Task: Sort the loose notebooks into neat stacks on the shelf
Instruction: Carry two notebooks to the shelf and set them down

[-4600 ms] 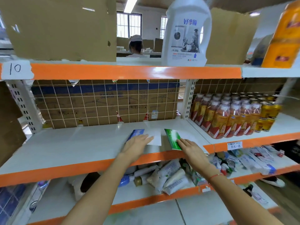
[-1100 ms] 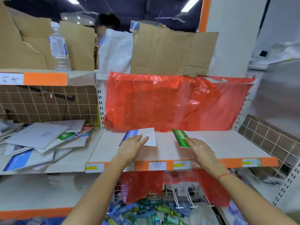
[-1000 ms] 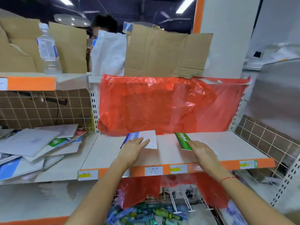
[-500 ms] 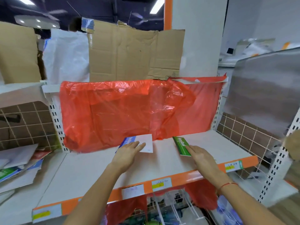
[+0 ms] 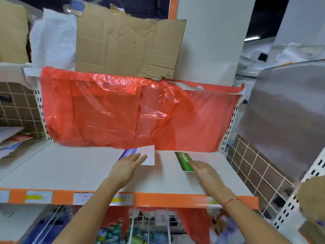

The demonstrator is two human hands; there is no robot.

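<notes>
Head view: left hand (image 5: 127, 166) lies flat on the blue notebook (image 5: 140, 154); right hand (image 5: 205, 170), fingers straight, presses the green notebook (image 5: 184, 160) nearby.

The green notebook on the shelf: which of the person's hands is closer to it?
Right. The right hand touches the green notebook at its near edge; the left hand rests on the blue and white notebook, apart to its left.

The blue-and-white notebook (image 5: 140, 154) and green notebook (image 5: 185, 161) carry white lettering. Shelf (image 5: 70, 169): off-white, orange front edge. Plastic sheet (image 5: 131, 111): translucent red. Cardboard (image 5: 126, 44): brown.
</notes>
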